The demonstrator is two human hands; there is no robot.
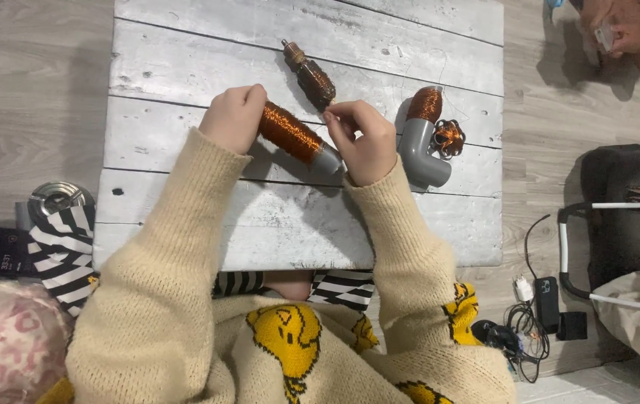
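Clenched left hand (234,117) grips the copper-wound pipe (290,133); right hand (362,141) pinches its grey end, where slack wire could likely unravel

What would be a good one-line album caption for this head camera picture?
Two hands, left hand and right hand, hold a grey pipe wound with copper wire over a white plank table.

Both hands (301,131) on copper-wound grey pipe (297,138)
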